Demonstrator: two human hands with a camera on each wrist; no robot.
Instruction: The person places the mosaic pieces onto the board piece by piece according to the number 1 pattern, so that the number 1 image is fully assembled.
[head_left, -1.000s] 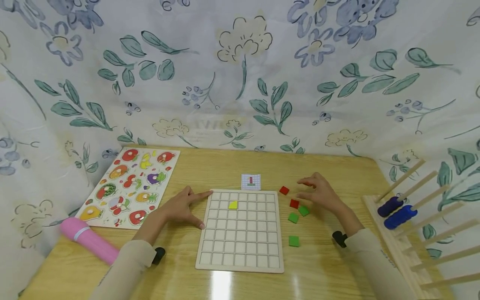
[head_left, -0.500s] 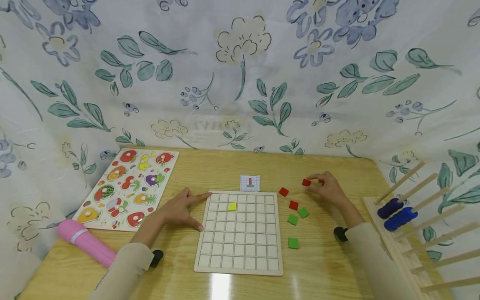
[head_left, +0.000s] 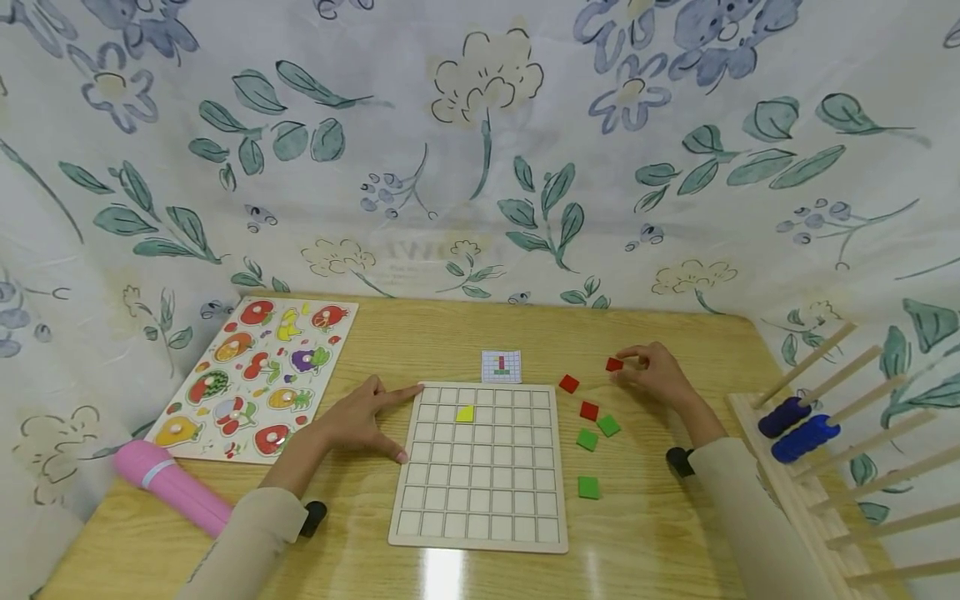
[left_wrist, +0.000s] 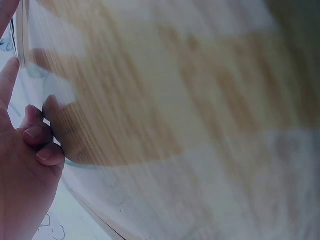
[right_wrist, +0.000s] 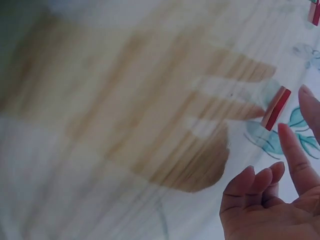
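Grid board (head_left: 480,487), with red tile (head_left: 613,364) to its right

At the board's left edge, the left hand (head_left: 363,421) rests with thumb and index finger spread, gripping nothing. The right hand (head_left: 654,375) has thumb and index parted; the red tile is just at their tips, seemingly not held. I judge it light, stiff, perhaps slippery; two opposite edges suit pinching

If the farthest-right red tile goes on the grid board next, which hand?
Right, probably: the right hand has its fingers at that red tile, though whether they grip it is unclear. The left hand is across the grid board, touching its left edge.
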